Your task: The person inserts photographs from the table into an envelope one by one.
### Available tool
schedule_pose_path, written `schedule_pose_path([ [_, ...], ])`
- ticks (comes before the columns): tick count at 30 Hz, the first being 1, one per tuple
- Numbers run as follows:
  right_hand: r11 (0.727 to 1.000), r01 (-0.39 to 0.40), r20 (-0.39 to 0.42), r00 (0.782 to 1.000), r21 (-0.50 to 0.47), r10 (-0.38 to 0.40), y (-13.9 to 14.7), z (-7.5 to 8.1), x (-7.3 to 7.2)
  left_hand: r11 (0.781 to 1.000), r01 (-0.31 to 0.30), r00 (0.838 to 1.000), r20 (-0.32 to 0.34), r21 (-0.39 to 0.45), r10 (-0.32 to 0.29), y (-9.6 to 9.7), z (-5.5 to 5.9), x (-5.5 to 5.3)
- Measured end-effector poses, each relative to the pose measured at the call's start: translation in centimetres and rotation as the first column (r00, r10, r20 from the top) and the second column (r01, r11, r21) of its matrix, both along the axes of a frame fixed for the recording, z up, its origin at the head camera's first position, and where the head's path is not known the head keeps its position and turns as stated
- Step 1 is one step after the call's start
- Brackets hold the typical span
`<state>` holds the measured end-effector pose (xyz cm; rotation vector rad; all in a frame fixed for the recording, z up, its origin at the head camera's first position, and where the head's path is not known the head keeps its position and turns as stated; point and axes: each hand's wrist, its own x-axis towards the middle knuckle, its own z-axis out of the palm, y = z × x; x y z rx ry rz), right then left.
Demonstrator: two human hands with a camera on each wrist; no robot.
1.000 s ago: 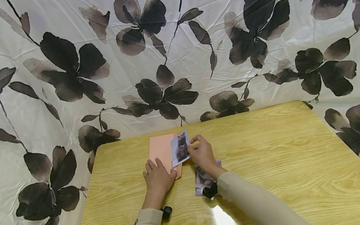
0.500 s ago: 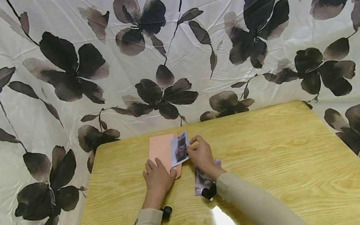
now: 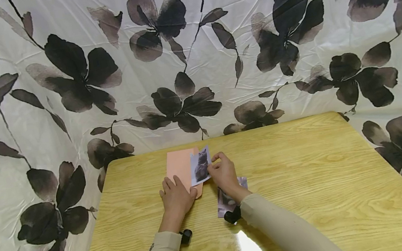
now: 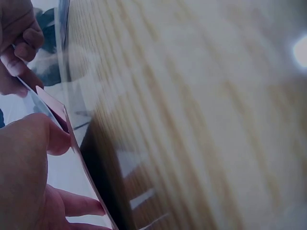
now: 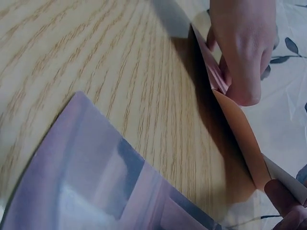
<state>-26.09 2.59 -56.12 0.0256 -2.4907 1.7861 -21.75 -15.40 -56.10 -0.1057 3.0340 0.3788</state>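
Observation:
A pink envelope (image 3: 177, 161) lies near the table's back edge, its open side facing right. My left hand (image 3: 176, 198) rests on its lower part with fingers spread. In the right wrist view, the left thumb (image 5: 244, 98) presses at the envelope's mouth (image 5: 240, 134). A cat photo (image 3: 201, 166) overlaps the envelope's right side, tilted a little. My right hand (image 3: 224, 173) pinches the photo's right edge between thumb and fingers. Another photo print (image 3: 226, 204), purplish, lies under the right wrist, partly hidden by it.
The wood-grain table (image 3: 307, 178) has a bright light reflection near its front. A white cloth (image 3: 238, 60) with dark flowers hangs behind and around the table. Small black wrist cameras sit on the left wrist (image 3: 186, 237) and right wrist (image 3: 233, 215).
My right hand has shifted slightly left with the cat photo. The left hand and the envelope have stayed in place.

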Motion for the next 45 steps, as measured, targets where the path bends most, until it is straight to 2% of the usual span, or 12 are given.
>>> schedule_pose_path([
  [14, 1.0, -0.021, 0.002, 1.0, 0.021, 0.021, -0.6, 0.0, 0.2, 1.0, -0.005, 1.0, 0.018, 0.007, 0.005, 0.0, -0.1, 0.1],
  [25, 1.0, 0.008, -0.012, 1.0, 0.026, -0.008, -1.0, -0.2, 0.2, 1.0, 0.001, 1.0, -0.01, 0.004, -0.001, 0.0, -0.3, 0.0],
  [34, 0.998, -0.026, -0.05, 0.998, 0.054, 0.029, -0.8, 0.1, 0.9, 1.0, 0.0, 1.0, -0.014, -0.009, 0.0, -0.1, -0.2, 0.0],
  [45, 0.996, -0.058, -0.053, 0.997, 0.073, 0.062, -1.3, 0.3, 0.9, 1.0, 0.006, 0.998, -0.06, -0.004, -0.006, -0.3, -0.2, 0.1],
])
